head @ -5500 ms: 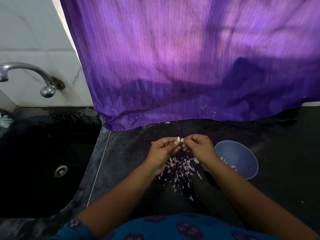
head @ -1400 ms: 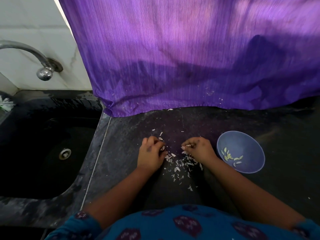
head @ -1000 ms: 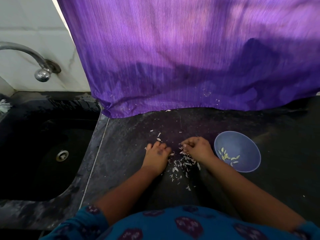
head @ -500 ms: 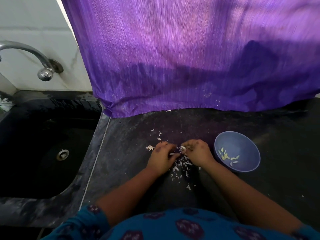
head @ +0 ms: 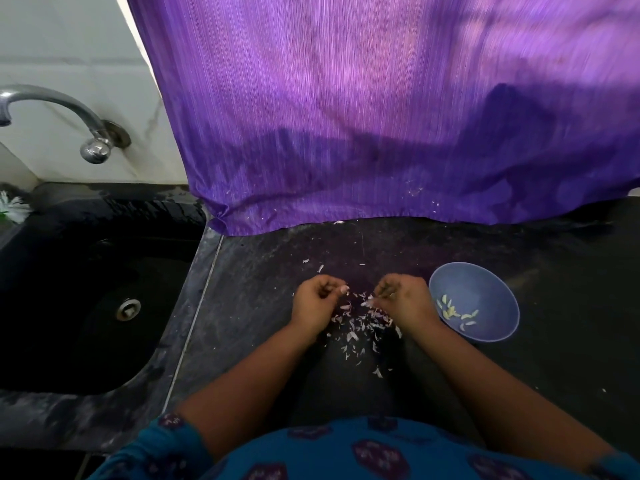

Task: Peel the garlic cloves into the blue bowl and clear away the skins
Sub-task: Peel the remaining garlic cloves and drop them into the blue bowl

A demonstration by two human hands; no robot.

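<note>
left hand (head: pixel 317 304) curling, contents unclear | right hand (head: pixel 403 299) curling over garlic skins (head: pixel 360 327) | peeled cloves (head: pixel 453 311) lying in blue bowl (head: pixel 491 282)

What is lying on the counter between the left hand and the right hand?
In the head view, a scatter of garlic skins lies on the dark counter between the left hand and right hand.

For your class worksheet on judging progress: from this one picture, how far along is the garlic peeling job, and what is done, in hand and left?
Done: several peeled cloves lie in the blue bowl. In hand: the left hand and right hand are curled over the counter; what they hold is too small to tell. Left: the skins lie scattered between the hands, with more flecks on the purple cloth.
</note>
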